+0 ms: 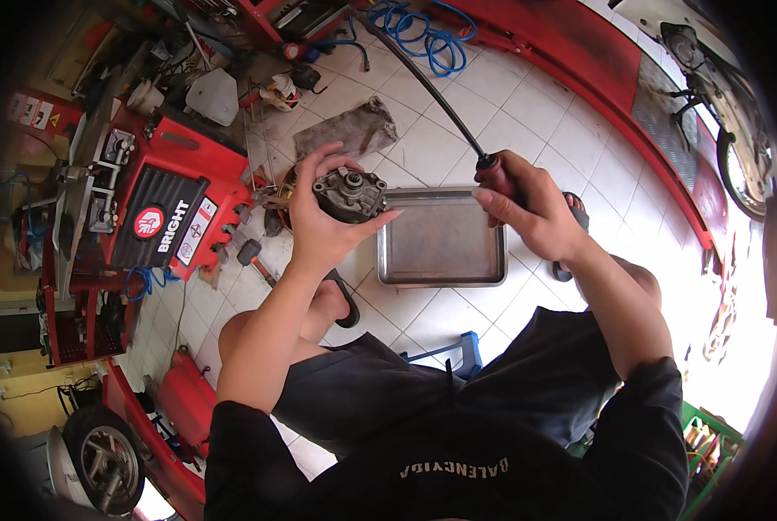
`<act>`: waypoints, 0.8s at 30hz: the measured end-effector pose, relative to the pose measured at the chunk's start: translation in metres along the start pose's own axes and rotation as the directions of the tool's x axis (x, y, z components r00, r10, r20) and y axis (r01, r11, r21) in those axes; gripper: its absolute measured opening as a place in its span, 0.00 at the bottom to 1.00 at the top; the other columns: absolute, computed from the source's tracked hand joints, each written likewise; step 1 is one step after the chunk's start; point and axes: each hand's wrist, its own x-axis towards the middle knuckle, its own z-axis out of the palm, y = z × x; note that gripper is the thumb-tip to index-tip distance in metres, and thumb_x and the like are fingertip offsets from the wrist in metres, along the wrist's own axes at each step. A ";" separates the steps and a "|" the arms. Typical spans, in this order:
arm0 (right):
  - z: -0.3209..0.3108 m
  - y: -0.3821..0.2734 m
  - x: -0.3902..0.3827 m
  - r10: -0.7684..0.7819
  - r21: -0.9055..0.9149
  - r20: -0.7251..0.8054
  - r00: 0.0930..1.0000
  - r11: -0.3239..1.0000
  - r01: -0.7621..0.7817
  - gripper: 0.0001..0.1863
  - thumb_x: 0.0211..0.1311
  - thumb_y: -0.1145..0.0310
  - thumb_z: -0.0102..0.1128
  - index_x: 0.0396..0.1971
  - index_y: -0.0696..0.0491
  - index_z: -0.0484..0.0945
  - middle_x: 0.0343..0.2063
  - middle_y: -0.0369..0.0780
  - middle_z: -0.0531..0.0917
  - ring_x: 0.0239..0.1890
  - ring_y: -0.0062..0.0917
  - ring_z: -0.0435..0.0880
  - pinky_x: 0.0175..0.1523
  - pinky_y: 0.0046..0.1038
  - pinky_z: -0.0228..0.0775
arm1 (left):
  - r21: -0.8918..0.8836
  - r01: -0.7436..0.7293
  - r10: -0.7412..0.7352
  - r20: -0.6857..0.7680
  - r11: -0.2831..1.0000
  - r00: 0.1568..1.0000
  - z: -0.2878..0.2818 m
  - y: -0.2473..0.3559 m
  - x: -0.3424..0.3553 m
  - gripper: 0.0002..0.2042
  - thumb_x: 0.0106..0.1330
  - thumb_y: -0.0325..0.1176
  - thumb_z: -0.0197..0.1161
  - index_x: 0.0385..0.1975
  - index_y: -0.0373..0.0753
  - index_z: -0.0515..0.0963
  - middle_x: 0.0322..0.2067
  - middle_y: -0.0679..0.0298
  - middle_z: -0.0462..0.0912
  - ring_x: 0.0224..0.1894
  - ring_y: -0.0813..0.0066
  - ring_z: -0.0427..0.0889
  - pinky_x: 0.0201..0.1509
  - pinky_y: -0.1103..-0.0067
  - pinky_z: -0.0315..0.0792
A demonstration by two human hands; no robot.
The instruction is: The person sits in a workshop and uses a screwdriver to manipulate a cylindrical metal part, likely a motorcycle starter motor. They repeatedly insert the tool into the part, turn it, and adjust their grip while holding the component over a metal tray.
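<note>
My left hand point(320, 208) is closed around a dark grey cast-metal part point(351, 193), with bolt lugs at its edge and a round centre facing up. Its thumb and fingers grip opposite sides, and the part is held up by the left rim of a metal tray point(442, 280). In my right hand point(532, 204) is the dark red handle point(496, 178) of a tool with a long dark shaft point(436, 97) slanting away to the upper left. That hand is over the tray's right side; the shaft stays apart from the metal part. Only a shallow, stained bottom shows inside the tray.
A dirty grey cloth point(349, 128) lies beyond my left hand. Left stands a red machine point(169, 195), with a hammer point(255, 260) on the tiles beside it. Coiled blue hose point(419, 35) and a red lift rail point(597, 95) are farther off. A blue stool point(468, 352) is between my legs.
</note>
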 end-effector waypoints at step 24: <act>0.029 0.001 -0.015 0.146 -0.184 0.332 0.932 0.979 -0.088 0.19 0.77 0.58 0.50 0.47 0.62 0.75 0.18 0.45 0.77 0.21 0.29 0.78 0.33 0.34 0.70 | -0.940 0.337 -0.668 0.220 0.049 0.711 -0.019 -0.012 0.010 0.32 0.70 0.59 0.59 0.50 0.29 0.75 0.41 0.50 0.81 0.44 0.58 0.81 0.54 0.65 0.76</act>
